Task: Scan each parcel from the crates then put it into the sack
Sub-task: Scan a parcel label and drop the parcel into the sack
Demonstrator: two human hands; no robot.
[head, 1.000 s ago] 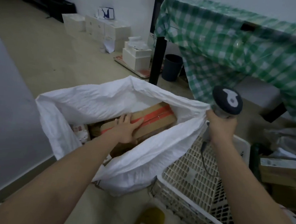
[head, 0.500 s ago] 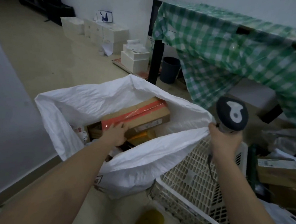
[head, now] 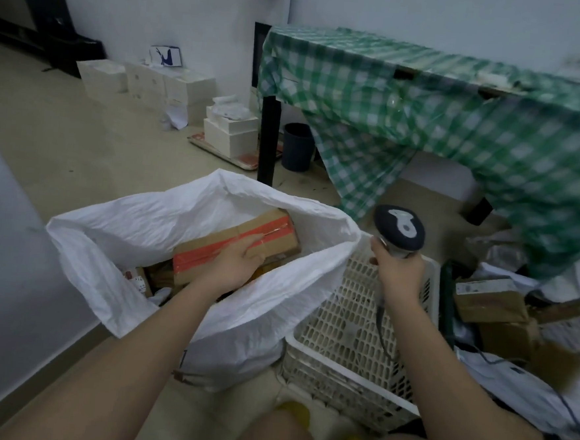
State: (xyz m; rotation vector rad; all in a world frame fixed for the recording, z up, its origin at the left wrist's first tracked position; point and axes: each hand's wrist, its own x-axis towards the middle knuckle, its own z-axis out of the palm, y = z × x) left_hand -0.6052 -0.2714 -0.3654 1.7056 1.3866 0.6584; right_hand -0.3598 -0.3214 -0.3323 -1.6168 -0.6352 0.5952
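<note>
A white woven sack (head: 113, 269) stands open on the floor at the left. Inside it, on top of other parcels, lies a brown cardboard parcel (head: 274, 232) with orange tape. My left hand (head: 235, 264) reaches into the sack and rests on the near side of that parcel, fingers laid fairly straight along it. Just right of the sack's rim, over the white perforated crate (head: 359, 331), my right hand (head: 398, 265) grips the handle of a dark handheld scanner (head: 399, 227). Its cable hangs down into the crate.
More brown boxes (head: 492, 302) and white mailers (head: 518, 376) are heaped to the right of the crate. A table under a green checked cloth (head: 426, 109) stands behind, with a dark bin (head: 298, 146) beneath it. White boxes (head: 154, 79) line the far wall.
My left hand slid from the top of the taped parcel to its lower end, then to its near side. The parcel tilted a little in the sack. The scanner hand drifted slightly.
</note>
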